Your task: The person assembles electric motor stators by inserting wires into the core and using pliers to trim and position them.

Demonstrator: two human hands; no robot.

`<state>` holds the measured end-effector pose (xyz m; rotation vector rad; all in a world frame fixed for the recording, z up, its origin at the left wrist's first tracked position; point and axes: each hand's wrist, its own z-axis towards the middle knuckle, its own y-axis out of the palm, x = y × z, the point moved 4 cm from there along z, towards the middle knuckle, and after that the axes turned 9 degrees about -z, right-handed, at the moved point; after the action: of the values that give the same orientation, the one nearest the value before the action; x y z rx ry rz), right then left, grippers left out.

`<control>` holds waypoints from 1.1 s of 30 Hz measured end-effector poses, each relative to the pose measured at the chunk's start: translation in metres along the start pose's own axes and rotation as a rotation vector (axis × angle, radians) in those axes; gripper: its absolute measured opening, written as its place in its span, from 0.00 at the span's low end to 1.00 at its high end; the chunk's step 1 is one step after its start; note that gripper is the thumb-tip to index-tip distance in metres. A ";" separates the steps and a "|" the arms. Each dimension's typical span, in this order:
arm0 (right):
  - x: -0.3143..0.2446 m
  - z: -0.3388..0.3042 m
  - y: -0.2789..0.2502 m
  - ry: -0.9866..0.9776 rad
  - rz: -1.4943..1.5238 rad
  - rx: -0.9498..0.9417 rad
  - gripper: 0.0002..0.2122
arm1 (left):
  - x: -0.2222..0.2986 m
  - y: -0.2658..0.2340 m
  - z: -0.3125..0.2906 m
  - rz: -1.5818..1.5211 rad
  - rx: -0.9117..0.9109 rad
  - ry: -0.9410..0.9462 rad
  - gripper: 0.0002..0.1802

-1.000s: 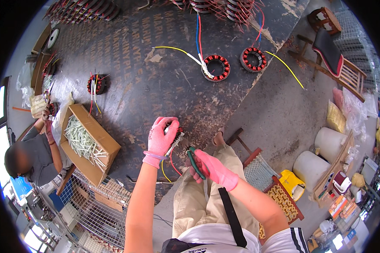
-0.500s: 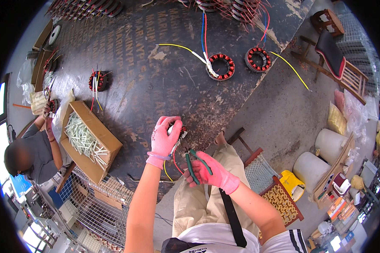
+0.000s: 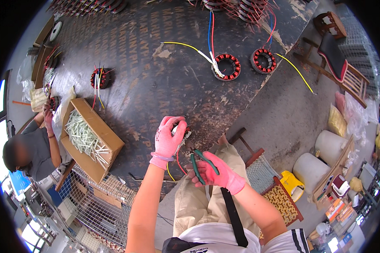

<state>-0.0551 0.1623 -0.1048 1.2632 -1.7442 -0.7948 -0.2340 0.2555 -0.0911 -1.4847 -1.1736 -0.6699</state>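
Note:
My left hand (image 3: 169, 138), in a pink glove, is closed around a small wound motor stator (image 3: 187, 133) near the table's front edge. The glove covers most of the stator; a bit of red winding and white sleeving shows by the fingers. From below it hang a red wire (image 3: 178, 158) and a yellow wire (image 3: 169, 172). Pliers with green handles (image 3: 197, 170) are in my right hand (image 3: 221, 173), also pink-gloved. Their handles are spread and their dark jaws point toward the stator, close below it; I cannot tell whether they touch.
Two wound stators, one with white-sleeved wires (image 3: 227, 67) and another (image 3: 264, 61), lie farther right. A cardboard box (image 3: 109, 143) of white tubes stands left. Beyond it a co-worker (image 3: 42, 147) handles a part. Stacked stators (image 3: 251, 12) stand at the back. A woven-seat chair (image 3: 278, 198) is at right.
The whole view has shifted slightly. Both hands keep nearly the same pose, and the pliers remain spread below the stator.

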 end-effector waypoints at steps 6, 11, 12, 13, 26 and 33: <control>-0.001 0.000 0.001 0.005 0.011 -0.023 0.33 | -0.003 -0.002 -0.002 -0.011 0.003 0.000 0.12; -0.002 0.005 -0.017 -0.037 -0.006 -0.070 0.32 | 0.007 0.003 -0.005 -0.030 -0.010 0.005 0.11; 0.001 0.006 -0.026 -0.063 -0.008 -0.114 0.32 | 0.008 0.004 -0.007 -0.022 -0.011 -0.003 0.11; 0.002 0.006 -0.026 -0.059 -0.056 -0.046 0.32 | 0.009 0.004 -0.008 -0.012 -0.008 -0.008 0.11; 0.013 0.011 0.001 -0.014 0.017 -0.142 0.31 | -0.011 0.001 -0.003 -0.066 -0.017 -0.010 0.12; 0.015 0.008 0.003 -0.002 0.069 -0.123 0.31 | -0.007 -0.001 -0.004 -0.011 -0.021 0.009 0.12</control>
<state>-0.0656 0.1487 -0.1021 1.1154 -1.7044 -0.8501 -0.2370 0.2498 -0.0957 -1.4919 -1.1716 -0.6980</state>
